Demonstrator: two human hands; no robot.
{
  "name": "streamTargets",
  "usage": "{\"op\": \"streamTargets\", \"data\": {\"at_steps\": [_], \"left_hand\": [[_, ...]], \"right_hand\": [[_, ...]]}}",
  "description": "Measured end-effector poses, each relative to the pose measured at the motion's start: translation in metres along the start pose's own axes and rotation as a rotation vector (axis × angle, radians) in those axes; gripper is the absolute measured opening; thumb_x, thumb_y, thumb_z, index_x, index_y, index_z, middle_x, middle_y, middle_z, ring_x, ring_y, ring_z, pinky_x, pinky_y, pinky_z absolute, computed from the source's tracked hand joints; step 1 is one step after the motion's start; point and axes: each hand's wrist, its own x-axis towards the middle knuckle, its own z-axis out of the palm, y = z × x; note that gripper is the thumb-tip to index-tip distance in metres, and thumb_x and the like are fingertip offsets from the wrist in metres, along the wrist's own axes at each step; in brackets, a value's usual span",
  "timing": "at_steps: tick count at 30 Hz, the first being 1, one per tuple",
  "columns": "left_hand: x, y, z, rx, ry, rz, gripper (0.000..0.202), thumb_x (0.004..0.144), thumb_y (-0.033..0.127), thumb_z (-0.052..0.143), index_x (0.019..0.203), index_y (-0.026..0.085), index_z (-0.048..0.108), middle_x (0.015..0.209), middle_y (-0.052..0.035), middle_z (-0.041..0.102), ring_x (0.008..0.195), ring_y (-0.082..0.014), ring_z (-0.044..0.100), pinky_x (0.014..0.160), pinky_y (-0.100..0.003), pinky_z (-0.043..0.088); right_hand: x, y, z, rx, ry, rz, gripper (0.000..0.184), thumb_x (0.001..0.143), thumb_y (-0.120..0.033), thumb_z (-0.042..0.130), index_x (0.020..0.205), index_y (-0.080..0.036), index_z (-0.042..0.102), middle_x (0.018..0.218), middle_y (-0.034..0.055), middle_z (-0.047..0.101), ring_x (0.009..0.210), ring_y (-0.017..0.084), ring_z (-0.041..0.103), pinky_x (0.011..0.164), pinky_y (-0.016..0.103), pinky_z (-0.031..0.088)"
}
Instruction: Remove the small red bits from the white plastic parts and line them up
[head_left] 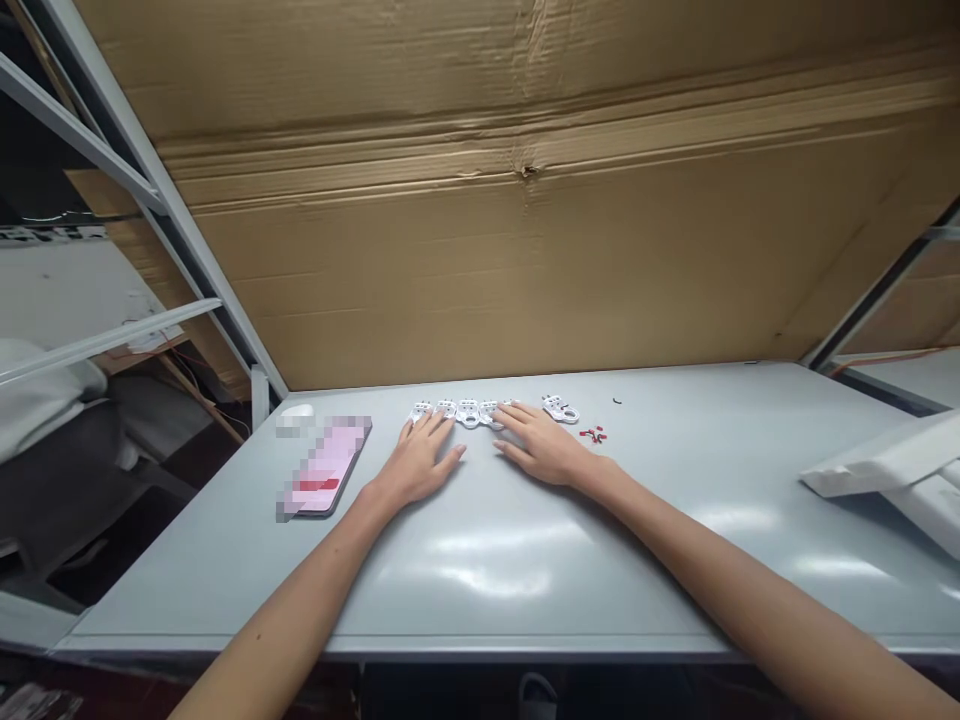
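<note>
Several small white plastic parts, each with a ring-shaped end, lie in a row on the grey table. My left hand rests palm down over the left end of this row, fingers spread, its fingertips on or just above the parts. Over the right end of the row lies my right hand, also flat with fingers apart, hiding some of the parts. Just beyond its knuckles sits one more white part. A little pile of red and black bits is right of that hand.
A pink-screened phone, partly blurred out, lies at left, with a small white object behind it. White foam-like packaging stands at the right. Cardboard walls the back, and a metal frame rises at left.
</note>
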Motion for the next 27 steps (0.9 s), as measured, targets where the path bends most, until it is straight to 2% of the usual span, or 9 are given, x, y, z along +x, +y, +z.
{"op": "streamTargets", "data": {"at_steps": [3,6,11,16,19,21,23,27], "left_hand": [[0.000,0.002,-0.002,-0.046,-0.048,0.064,0.061,0.101,0.057,0.029,0.152,0.022,0.035,0.160,-0.0068,0.027,0.150,-0.0278,0.014,0.121,-0.053,0.011],[0.001,0.004,-0.004,-0.062,-0.099,0.098,0.062,0.102,0.057,0.029,0.154,0.023,0.031,0.160,-0.0053,0.028,0.151,-0.0275,0.013,0.121,-0.053,0.007],[0.002,0.005,-0.005,-0.094,-0.094,0.128,0.057,0.103,0.054,0.029,0.151,0.024,0.036,0.157,-0.0049,0.034,0.150,-0.0275,0.018,0.121,-0.055,0.006],[0.001,0.004,-0.003,-0.113,-0.077,0.134,0.054,0.103,0.051,0.032,0.149,0.025,0.040,0.156,-0.0047,0.038,0.148,-0.0276,0.023,0.121,-0.055,0.008],[0.000,0.004,-0.003,-0.107,-0.065,0.133,0.053,0.103,0.051,0.032,0.148,0.024,0.042,0.156,-0.0057,0.037,0.149,-0.0273,0.022,0.121,-0.054,0.009],[0.000,0.004,-0.004,-0.101,-0.047,0.128,0.053,0.103,0.051,0.032,0.146,0.024,0.044,0.156,-0.0064,0.037,0.148,-0.0269,0.023,0.122,-0.053,0.009],[-0.001,0.004,-0.004,-0.101,-0.028,0.121,0.052,0.103,0.051,0.032,0.145,0.024,0.046,0.155,-0.0070,0.039,0.148,-0.0265,0.024,0.122,-0.052,0.011],[-0.003,0.007,-0.005,-0.093,0.000,0.099,0.050,0.104,0.049,0.030,0.142,0.022,0.048,0.153,-0.0082,0.042,0.147,-0.0258,0.027,0.121,-0.051,0.015]], "right_hand": [[0.000,-0.007,0.003,-0.008,-0.084,0.032,0.062,0.100,-0.055,0.031,0.150,-0.019,0.041,0.156,0.0132,0.038,0.145,0.036,0.028,0.115,0.055,0.026],[0.001,-0.007,0.005,-0.004,-0.128,0.037,0.067,0.099,-0.058,0.029,0.151,-0.018,0.040,0.158,0.0131,0.034,0.148,0.038,0.020,0.116,0.055,0.022],[0.000,-0.004,0.007,0.026,-0.112,0.012,0.064,0.099,-0.057,0.032,0.150,-0.019,0.041,0.157,0.0127,0.036,0.147,0.039,0.021,0.115,0.058,0.023],[0.001,-0.001,0.004,0.069,-0.066,-0.015,0.060,0.098,-0.055,0.036,0.147,-0.022,0.044,0.154,0.0114,0.042,0.146,0.035,0.027,0.116,0.057,0.024],[0.000,0.013,-0.008,0.094,-0.013,0.040,0.054,0.100,-0.048,0.035,0.144,-0.019,0.047,0.152,0.0120,0.045,0.143,0.031,0.034,0.116,0.051,0.029],[-0.003,0.029,-0.018,0.092,0.030,0.138,0.050,0.100,-0.042,0.033,0.141,-0.017,0.050,0.150,0.0132,0.047,0.141,0.028,0.038,0.116,0.047,0.031],[-0.009,0.045,-0.027,0.082,0.029,0.248,0.050,0.099,-0.036,0.036,0.143,-0.015,0.047,0.154,0.0153,0.041,0.142,0.030,0.036,0.115,0.047,0.033],[-0.023,0.068,-0.034,0.115,-0.090,0.309,0.046,0.096,-0.031,0.040,0.140,-0.021,0.050,0.153,0.0097,0.044,0.139,0.031,0.042,0.110,0.046,0.041]]}}
